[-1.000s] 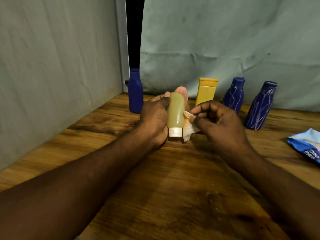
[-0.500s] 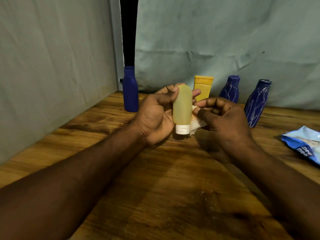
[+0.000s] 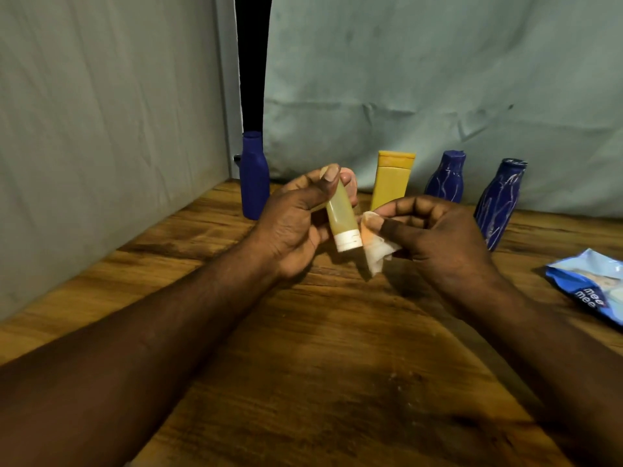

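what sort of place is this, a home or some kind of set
Likely a makeshift recording corner, not a lived-in room: plain cloth sheets hang round a wooden table, and a yellow tube and three blue bottles stand lined up along the back.

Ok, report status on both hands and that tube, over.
Left hand grips small yellow tube, white cap down. Right hand pinches white wipe close by the cap. Nothing in the way; bottles stand behind.
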